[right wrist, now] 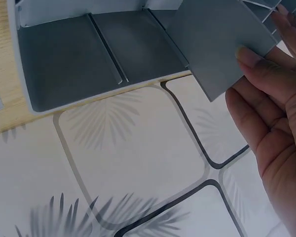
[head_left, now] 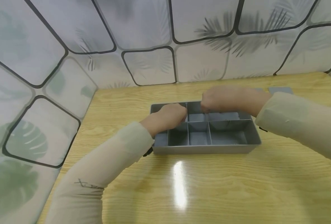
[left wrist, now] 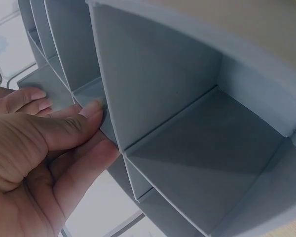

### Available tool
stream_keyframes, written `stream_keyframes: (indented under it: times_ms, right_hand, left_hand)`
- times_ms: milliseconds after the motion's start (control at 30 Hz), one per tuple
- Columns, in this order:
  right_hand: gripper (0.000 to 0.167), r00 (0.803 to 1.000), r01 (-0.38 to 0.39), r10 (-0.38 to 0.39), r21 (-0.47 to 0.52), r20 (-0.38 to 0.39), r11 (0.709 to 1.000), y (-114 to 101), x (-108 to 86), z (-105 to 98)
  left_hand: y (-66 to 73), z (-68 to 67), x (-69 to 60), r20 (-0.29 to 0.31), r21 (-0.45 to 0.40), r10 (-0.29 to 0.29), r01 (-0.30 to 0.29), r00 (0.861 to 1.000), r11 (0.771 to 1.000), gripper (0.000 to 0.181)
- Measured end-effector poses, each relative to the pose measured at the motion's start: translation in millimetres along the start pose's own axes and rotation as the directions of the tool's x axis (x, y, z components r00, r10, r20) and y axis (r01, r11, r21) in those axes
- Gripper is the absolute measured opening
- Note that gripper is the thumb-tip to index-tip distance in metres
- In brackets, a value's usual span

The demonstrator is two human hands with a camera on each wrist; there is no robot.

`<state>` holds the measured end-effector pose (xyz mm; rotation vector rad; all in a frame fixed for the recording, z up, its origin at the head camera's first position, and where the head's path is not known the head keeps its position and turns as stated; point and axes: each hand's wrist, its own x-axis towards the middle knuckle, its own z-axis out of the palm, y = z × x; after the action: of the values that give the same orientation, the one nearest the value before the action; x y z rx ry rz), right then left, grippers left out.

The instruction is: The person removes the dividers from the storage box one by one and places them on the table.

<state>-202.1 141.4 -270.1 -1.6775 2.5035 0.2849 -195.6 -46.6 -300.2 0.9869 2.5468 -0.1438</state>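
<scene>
A grey compartment box [head_left: 207,150] sits on the table, its inside split by thin upright dividers. My left hand [head_left: 168,116] reaches over the box's left part. In the left wrist view its thumb and fingers pinch a grey divider [left wrist: 107,123] by the edge, close to where partitions meet. Above the back row is my right hand [head_left: 224,99]. The right wrist view shows it pinching a flat, square-cornered grey divider panel [right wrist: 217,49] between thumb and fingers, tilted over the box. The fingertips of both hands are hidden in the head view.
Loose flat grey panels [head_left: 281,90] lie on the wooden table [head_left: 224,186] behind the right forearm. A patterned wall covering [head_left: 151,67] rises along the back and left edges of the table. Slotted ridges [right wrist: 108,49] mark the floor of the back row.
</scene>
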Motion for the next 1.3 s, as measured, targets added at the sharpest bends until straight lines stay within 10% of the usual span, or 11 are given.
stream_keyframes:
  times_ms: [633, 1300]
  right_hand:
    - [0.023, 1.0, 0.016, -0.017, 0.052, 0.025, 0.999, 2, -1.4, -16]
    - [0.02, 0.987, -0.139, 0.133, 0.066, 0.092, 0.988, 6, -13.7, -46]
  left_hand:
    - [-0.8, 0.0, -1.5, 0.017, 0.016, -0.003, 0.003, 1.0, 1.0, 0.017]
    - [0.7, -0.3, 0.2, 0.02, 0.03, -0.005, 0.004, 1.0, 1.0, 0.019]
